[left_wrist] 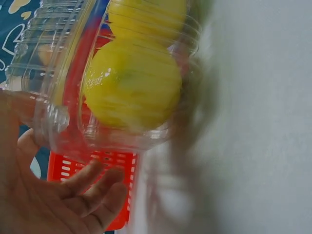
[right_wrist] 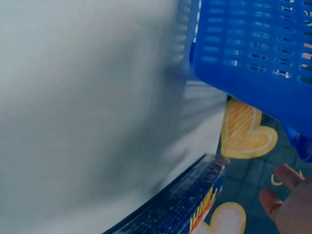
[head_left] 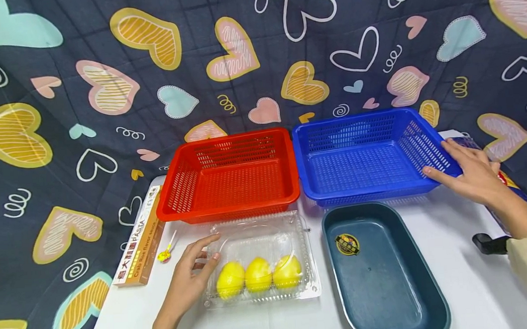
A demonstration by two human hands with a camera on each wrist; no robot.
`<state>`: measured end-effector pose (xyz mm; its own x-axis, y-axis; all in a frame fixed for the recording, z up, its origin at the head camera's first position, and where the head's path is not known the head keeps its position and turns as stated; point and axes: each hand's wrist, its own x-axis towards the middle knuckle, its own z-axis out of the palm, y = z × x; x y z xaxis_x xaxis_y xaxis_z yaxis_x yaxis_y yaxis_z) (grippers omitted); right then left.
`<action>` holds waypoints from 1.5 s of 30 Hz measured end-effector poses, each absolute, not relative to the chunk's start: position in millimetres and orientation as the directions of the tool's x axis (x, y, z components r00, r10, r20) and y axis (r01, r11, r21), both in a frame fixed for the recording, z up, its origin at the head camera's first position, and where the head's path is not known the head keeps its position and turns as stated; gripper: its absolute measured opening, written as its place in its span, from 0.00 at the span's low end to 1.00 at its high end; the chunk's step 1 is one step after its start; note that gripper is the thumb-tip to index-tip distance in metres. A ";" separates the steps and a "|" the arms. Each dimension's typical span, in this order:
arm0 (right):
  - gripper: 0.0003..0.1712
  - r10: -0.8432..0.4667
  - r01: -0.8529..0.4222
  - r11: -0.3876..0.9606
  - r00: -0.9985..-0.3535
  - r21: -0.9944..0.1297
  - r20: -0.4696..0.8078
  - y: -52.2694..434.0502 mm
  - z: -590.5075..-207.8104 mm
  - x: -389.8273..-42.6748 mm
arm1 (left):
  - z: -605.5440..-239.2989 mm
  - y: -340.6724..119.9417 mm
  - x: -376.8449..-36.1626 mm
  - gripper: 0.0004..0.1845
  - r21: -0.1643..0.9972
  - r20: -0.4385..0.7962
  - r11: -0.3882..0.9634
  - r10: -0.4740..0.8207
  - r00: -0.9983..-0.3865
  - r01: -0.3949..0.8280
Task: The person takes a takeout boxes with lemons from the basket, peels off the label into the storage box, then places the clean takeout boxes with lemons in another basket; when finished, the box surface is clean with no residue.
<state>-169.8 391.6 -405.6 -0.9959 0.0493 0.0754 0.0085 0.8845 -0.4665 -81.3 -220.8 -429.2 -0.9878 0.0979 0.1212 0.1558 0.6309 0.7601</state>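
Observation:
A clear plastic clamshell box (head_left: 258, 232) lies on the table with three yellow lemons (head_left: 258, 274) in its front half. Beside the box's left side is my left hand (head_left: 190, 272), its thumb and index finger reaching over the edge. In the left wrist view, the other fingers hang loosely bent beyond the box's end, around nothing. A blue slotted basket (head_left: 354, 166) stands at the back right. My right hand (head_left: 474, 169) is at its right rim, thumb and fingers extended along the corner and side.
Left of the blue basket stands a red basket (head_left: 239, 181). A dark teal tub (head_left: 379, 273) sits in front. At the left are a pasta box (head_left: 139, 242) and a lollipop (head_left: 165, 255). A dark blue packet (head_left: 519, 194) lies under the right arm, near a black object (head_left: 490, 243).

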 end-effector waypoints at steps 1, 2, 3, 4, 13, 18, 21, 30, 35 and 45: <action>0.56 0.051 0.011 0.886 -0.996 -0.463 0.073 391.9 -405.5 -169.0 | -428.9 -220.7 -81.5 0.21 0.762 0.108 0.631 0.099 -0.989 0.147; 0.57 0.051 0.012 0.888 -0.996 -0.460 0.073 392.6 -405.7 -168.5 | -428.5 -220.7 -81.8 0.21 0.763 0.096 0.631 0.103 -0.990 0.139; 0.57 0.049 0.011 0.889 -0.996 -0.457 0.072 393.1 -405.8 -168.1 | -428.3 -220.9 -82.4 0.21 0.766 0.084 0.629 0.108 -0.991 0.134; 0.57 0.048 0.011 0.890 -0.996 -0.456 0.070 393.3 -405.9 -167.7 | -428.0 -221.0 -83.0 0.21 0.769 0.077 0.626 0.116 -0.990 0.133; 0.58 0.050 0.022 0.896 -0.997 -0.444 0.052 395.3 -407.1 -166.1 | -424.8 -227.9 -88.6 0.24 0.857 -0.052 0.513 0.202 -0.978 0.060; 0.58 0.051 0.025 0.897 -0.998 -0.442 0.048 395.2 -406.5 -166.2 | -420.9 -230.8 -90.2 0.26 0.892 -0.122 0.451 0.221 -0.968 -0.009; 0.58 0.049 0.025 0.898 -0.998 -0.440 0.043 396.3 -406.6 -166.5 | -419.5 -231.2 -90.6 0.27 0.901 -0.142 0.433 0.220 -0.965 -0.033; 0.58 0.051 0.028 0.897 -0.998 -0.442 0.039 397.8 -407.1 -166.5 | -419.6 -232.6 -90.6 0.28 0.912 -0.115 0.409 0.225 -0.968 -0.013; 0.57 0.057 0.033 0.893 -0.997 -0.449 0.042 396.8 -406.3 -166.7 | -418.9 -233.2 -89.7 0.28 0.915 -0.091 0.404 0.235 -0.968 0.012; 0.56 0.053 0.031 0.886 -0.998 -0.462 0.034 394.4 -406.8 -167.7 | -410.1 -238.3 -85.1 0.28 0.917 -0.079 0.398 0.258 -0.963 0.031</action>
